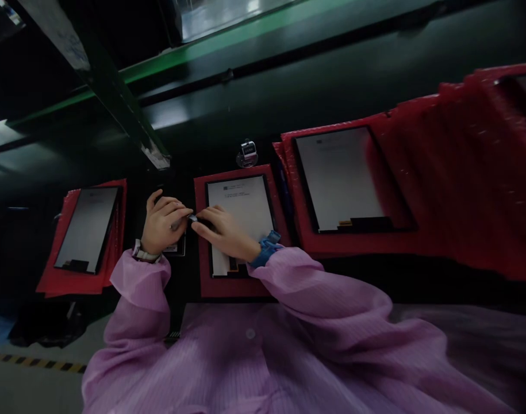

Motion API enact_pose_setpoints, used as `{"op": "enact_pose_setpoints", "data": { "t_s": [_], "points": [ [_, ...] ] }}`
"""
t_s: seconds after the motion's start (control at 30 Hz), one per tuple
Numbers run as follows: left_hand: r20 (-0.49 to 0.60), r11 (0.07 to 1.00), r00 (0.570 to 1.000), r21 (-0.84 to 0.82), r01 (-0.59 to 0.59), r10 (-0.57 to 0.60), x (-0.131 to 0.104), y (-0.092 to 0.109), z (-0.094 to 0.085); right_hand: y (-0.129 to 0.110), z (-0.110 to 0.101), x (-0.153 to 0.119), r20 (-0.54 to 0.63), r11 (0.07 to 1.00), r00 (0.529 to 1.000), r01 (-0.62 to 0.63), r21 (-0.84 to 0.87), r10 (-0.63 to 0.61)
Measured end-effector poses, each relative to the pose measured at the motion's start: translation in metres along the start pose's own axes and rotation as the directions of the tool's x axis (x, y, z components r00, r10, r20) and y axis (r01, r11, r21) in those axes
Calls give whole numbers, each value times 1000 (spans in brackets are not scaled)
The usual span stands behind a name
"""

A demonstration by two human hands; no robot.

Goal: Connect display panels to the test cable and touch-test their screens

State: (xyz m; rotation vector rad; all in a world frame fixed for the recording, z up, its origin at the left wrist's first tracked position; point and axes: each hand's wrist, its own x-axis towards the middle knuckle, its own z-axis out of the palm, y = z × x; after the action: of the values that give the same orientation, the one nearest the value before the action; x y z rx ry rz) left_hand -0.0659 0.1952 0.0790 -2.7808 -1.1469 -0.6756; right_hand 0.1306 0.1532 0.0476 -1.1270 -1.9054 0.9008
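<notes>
My left hand (162, 223) and my right hand (226, 232) meet at the fingertips, both closed in a pinch. Between them is a small silvery piece (192, 218), too small to name. The left hand's other fingers are partly raised, and a greyish bit shows by its palm. Below my right hand lies a flat display panel (245, 210) with a pale back and dark edges, on a red plastic sheet (234, 290); my hand and wrist cover part of the panel. A dark box-like thing (180, 247) is half hidden behind my left hand.
A tally counter (248, 153) sits beyond the middle panel. To the left, another panel (88, 227) lies on red sheets; to the right, one panel (340, 178) rests beside a long spread of red bags (444, 184). A green metal post (116, 86) slants down at the back left.
</notes>
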Motion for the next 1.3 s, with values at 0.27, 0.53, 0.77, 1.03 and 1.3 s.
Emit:
{"op": "enact_pose_setpoints", "data": {
  "t_s": [0.27, 0.53, 0.77, 1.03, 1.3],
  "points": [
    [201, 989, 979, -150, 20, 11, 1, 4, -6, 4, 1, 5, 22, 995, 1000, -21, 98, 19],
    [213, 992, 977, -115, 48, -23, 2, 8, 0, 6, 4, 6, 17, 995, 1000, -12, 97, 10],
    [186, 994, 982, -102, 49, -29, 2, 7, -1, 7, -13, 8, 22, 994, 1000, -17, 105, 15],
    [147, 990, 989, -135, 38, -18, 2, 4, 4, -13, -46, -63, -152, 958, 977, -184, -222, 152],
    [23, 985, 999, -169, 29, -25, 2, 9, 7, -32, -12, -114, 9, 820, 989, -115, -560, 145]
  ]
}}
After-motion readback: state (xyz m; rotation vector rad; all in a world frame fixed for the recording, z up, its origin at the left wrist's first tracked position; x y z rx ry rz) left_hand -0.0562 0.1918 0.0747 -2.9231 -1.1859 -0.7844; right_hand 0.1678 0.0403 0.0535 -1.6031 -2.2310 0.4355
